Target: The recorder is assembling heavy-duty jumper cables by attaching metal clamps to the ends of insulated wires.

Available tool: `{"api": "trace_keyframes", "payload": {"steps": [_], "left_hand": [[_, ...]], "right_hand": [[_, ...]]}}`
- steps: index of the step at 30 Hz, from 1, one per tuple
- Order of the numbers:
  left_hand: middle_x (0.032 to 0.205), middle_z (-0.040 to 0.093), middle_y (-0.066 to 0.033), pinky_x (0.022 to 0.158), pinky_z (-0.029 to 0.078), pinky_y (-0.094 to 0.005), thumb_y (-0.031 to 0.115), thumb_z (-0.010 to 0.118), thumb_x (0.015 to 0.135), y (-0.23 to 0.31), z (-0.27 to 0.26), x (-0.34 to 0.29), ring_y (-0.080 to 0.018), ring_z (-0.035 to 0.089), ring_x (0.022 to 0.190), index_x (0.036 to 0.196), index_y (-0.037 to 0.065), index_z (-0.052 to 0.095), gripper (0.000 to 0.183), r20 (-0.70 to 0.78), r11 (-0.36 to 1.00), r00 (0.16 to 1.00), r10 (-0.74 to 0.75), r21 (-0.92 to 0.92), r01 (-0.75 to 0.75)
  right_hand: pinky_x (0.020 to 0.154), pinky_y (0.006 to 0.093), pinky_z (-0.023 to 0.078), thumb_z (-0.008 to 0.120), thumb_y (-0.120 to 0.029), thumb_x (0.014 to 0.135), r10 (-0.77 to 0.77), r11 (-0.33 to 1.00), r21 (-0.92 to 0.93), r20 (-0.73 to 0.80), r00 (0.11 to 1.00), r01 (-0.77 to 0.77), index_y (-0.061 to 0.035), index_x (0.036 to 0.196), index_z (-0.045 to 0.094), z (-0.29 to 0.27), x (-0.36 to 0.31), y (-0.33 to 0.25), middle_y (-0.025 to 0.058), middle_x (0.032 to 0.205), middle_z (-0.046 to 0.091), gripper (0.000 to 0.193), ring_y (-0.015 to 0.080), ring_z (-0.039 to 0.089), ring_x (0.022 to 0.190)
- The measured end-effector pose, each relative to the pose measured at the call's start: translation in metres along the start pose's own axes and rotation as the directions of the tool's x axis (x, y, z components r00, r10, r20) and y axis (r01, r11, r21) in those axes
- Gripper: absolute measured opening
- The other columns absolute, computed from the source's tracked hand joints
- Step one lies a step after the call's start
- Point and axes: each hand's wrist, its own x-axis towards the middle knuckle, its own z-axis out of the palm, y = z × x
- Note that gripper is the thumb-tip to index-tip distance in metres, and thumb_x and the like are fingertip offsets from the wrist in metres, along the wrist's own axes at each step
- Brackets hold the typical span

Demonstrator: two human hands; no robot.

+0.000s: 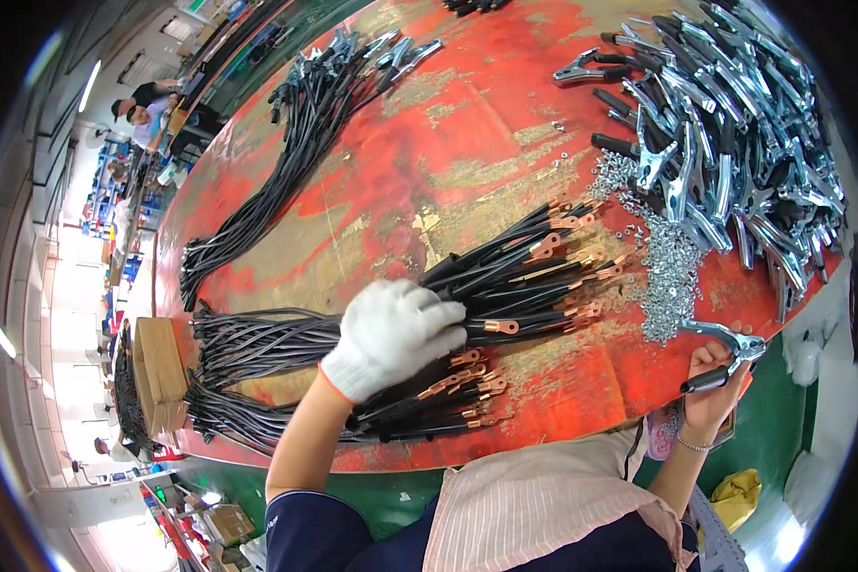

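Observation:
My left hand [396, 334], in a white knitted glove, lies over a bundle of black cables [272, 343]. Its fingers close on a black cable whose copper ring lug [502, 327] points to the right. More copper lugs [577, 221] fan out beyond the fingertips. Bare and at the table's right front edge, my right hand [710, 398] grips a metal spring clamp [734, 341] with a black handle sleeve. The clamp's other end reaches left over the table. A pile of small silvery nuts [669, 276] lies just beyond that hand.
A large heap of clamps [725, 124] covers the back right of the worn red table [486, 124]. Cables with clamps attached [300, 157] lie at the back left. A cardboard box [159, 372] stands at the left edge. Other people [148, 119] are in the far left background.

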Motion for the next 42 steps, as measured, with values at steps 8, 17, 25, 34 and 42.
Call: {"api": "trace_keyframes", "payload": {"steps": [8, 17, 25, 34, 42], "left_hand": [[0.078, 0.059, -0.0007, 0.058, 0.045, -0.0308, 0.026, 0.062, 0.078, 0.025, 0.017, -0.019, -0.0167, 0.058, 0.069, 0.1, 0.009, 0.061, 0.028, 0.015, 0.934, 0.993, 0.117, 0.339, -0.115], [0.08, 0.054, -0.0019, 0.058, 0.044, -0.0284, 0.022, 0.059, 0.073, 0.039, 0.016, -0.028, -0.0152, 0.055, 0.073, 0.106, 0.008, 0.062, 0.037, 0.101, 0.927, 0.994, 0.034, 0.369, -0.069], [0.075, 0.053, 0.0024, 0.057, 0.046, -0.0283, 0.022, 0.06, 0.075, 0.033, 0.02, -0.023, -0.0132, 0.056, 0.068, 0.105, 0.013, 0.063, 0.031, 0.095, 0.942, 0.994, 0.055, 0.324, -0.083], [0.082, 0.066, -0.0071, 0.061, 0.052, -0.0404, 0.014, 0.06, 0.082, -0.019, -0.019, -0.018, -0.0273, 0.065, 0.072, 0.103, 0.015, 0.063, 0.021, -0.164, 0.95, 0.958, -0.233, 0.173, 0.261], [0.096, 0.068, -0.0115, 0.078, 0.052, -0.0414, 0.028, 0.057, 0.089, -0.05, -0.012, -0.047, -0.0308, 0.065, 0.092, 0.107, 0.016, 0.067, 0.023, 0.296, 0.881, 0.83, -0.472, 0.147, 0.449]], "right_hand": [[0.073, 0.0281, 0.036, 0.074, -0.024, 0.084, 0.111, 0.992, -0.067, 0.045, 0.993, -0.108, -0.0146, 0.14, 0.041, -0.007, -0.044, 0.01, -0.0003, 0.13, 0.054, 0.065, 0.0095, 0.042, 0.076], [0.074, 0.0283, 0.037, 0.076, -0.026, 0.083, 0.258, 0.964, -0.089, 0.069, 0.964, -0.251, -0.0163, 0.138, 0.039, -0.009, -0.047, 0.028, -0.0004, 0.128, 0.055, 0.067, 0.0098, 0.045, 0.078], [0.076, 0.0296, 0.037, 0.075, -0.027, 0.084, 0.258, 0.962, -0.1, 0.055, 0.964, -0.252, -0.0155, 0.138, 0.038, -0.008, -0.05, 0.035, 0.0002, 0.129, 0.055, 0.067, 0.0111, 0.047, 0.08], [0.077, 0.0292, 0.038, 0.072, -0.021, 0.086, 0.25, 0.968, -0.062, 0.131, 0.959, -0.244, -0.0126, 0.141, 0.038, -0.01, -0.051, 0.03, 0.0028, 0.131, 0.054, 0.065, 0.0118, 0.045, 0.082], [0.09, 0.0383, 0.041, 0.069, -0.039, 0.087, 0.237, 0.961, -0.174, 0.112, 0.965, -0.216, -0.0153, 0.138, 0.043, -0.014, -0.055, 0.027, 0.002, 0.13, 0.057, 0.062, 0.0175, 0.056, 0.104]]}}
